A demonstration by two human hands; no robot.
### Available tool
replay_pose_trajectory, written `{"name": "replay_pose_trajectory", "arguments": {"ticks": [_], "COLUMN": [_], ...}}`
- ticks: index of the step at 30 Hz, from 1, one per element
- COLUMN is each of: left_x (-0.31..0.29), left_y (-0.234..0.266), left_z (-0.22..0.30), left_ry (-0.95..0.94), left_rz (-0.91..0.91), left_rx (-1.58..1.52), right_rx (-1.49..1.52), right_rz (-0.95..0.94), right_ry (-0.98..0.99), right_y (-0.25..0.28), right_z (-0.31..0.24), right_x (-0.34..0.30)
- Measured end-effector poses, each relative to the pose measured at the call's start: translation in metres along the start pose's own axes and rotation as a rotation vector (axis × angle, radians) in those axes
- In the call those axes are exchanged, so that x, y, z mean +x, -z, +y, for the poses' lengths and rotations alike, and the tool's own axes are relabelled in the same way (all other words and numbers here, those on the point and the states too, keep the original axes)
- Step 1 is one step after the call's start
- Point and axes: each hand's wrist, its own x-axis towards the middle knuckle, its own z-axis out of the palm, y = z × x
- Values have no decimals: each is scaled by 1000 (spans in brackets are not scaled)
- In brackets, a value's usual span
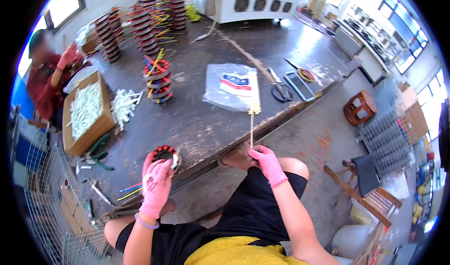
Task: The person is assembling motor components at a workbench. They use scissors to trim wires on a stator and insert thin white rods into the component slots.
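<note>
The pink-gloved hands are apart. Nearer the body than the crinkled clear plastic bag (217, 84), and left of it, the left hand (158, 183) lays its fingers over a round, red-and-black coil ring (165, 149); I cannot tell how firmly. On the bag's near side, the right hand (263, 161) pinches a thin, straight, pale strand (252, 130).

A left hand (157, 185) and a right hand (266, 162), making two, are showing before me. One ring-shaped core (164, 149), one thin pale stick (251, 130), one plastic bag (218, 90), one phone (300, 86), two pairs of scissors (278, 82), one cardboard box (96, 137) and one short core stack (159, 83) are appearing at one dark workbench (197, 124). White tubes (86, 110) and tall core stacks (107, 37) are crowding too thickly for counting. One co-worker (44, 87), one stool (367, 100) and one chair (365, 171) are also appearing.
</note>
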Motion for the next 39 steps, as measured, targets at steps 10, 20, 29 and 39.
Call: {"name": "replay_pose_trajectory", "arguments": {"ticks": [10, 20, 29, 39], "left_x": [-26, -26, -32, -30], "left_y": [-37, -53, -54, -52], "left_z": [88, 78, 77, 80], "left_ry": [6, 76, 91, 87], "left_rz": [-70, 16, 45, 34], "left_rx": [-443, -607, -618, -609], "right_rx": [-301, -303, -316, -375], "right_rz": [-306, -484, -461, -423], "right_ry": [-387, -457, -436, -470], "right_y": [-2, -18, -24, -33], "right_z": [-18, 4, 1, -1], "right_x": [-198, -200, -201, -194]}}
